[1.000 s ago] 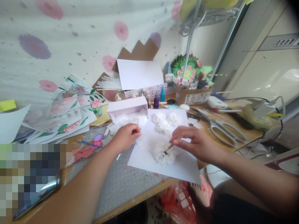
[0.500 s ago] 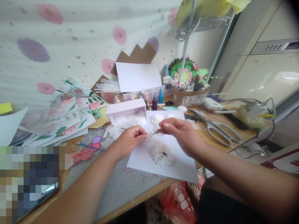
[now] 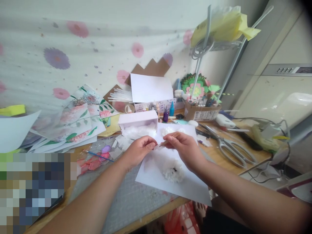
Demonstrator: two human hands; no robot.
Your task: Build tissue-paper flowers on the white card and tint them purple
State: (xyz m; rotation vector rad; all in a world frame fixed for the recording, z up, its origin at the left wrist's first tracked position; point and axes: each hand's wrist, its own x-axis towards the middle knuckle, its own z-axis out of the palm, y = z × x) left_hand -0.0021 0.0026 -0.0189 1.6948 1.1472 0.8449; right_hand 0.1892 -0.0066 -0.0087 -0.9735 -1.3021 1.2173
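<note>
My left hand (image 3: 142,148) is closed, thumb and forefinger pinched on a thin white paper piece that hardly shows. My right hand (image 3: 182,148) grips a slim, pointed brownish stick (image 3: 165,143), its tip close to my left fingertips; its exact kind is unclear. Below both hands a ruffled white paper flower (image 3: 173,170) with a dark centre lies on a white sheet (image 3: 151,177). Behind my right hand, a smaller white flower (image 3: 167,130) rests on that sheet. White paper scraps (image 3: 119,142) lie behind my left hand, near an open white box (image 3: 138,119).
A grey cutting mat (image 3: 117,191) lies under the sheet. Large scissors (image 3: 231,151) are at right, and a cardboard box (image 3: 202,112) of tools stands behind. Small bottles (image 3: 166,115) line the back. Flower drawings (image 3: 75,122) and a blue stick (image 3: 99,156) lie at left.
The view has tilted up, so the scene sits lower and further right. My hands have drawn closer together, and the white piece at my left fingertips shows less.
</note>
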